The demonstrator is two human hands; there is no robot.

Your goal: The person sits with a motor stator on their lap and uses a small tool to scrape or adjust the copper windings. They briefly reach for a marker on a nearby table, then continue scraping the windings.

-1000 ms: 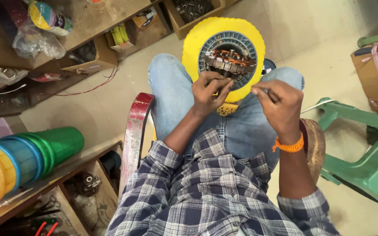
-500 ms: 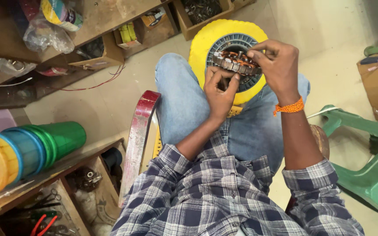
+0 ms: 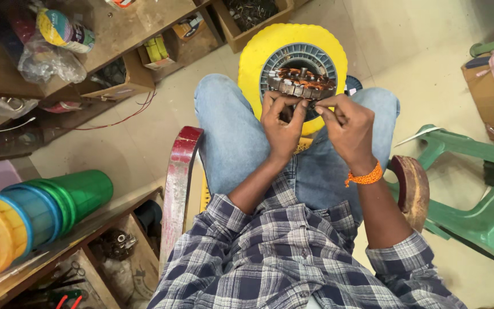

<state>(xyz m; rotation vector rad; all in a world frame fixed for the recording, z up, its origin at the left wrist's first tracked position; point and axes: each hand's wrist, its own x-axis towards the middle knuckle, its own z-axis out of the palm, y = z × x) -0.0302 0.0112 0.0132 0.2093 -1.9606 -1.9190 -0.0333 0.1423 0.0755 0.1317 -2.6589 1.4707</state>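
Resting on the person's knees at the upper middle of the frame, the motor stator [image 3: 302, 74] with copper windings sits on a yellow disc [image 3: 258, 54]. Both hands now meet at its near edge: the left hand [image 3: 281, 123] pinches the winding, and the right hand [image 3: 344, 126], which half a second ago reached over the top, has drawn back, fingers closed as if pulling a thin wire, too fine to make out.
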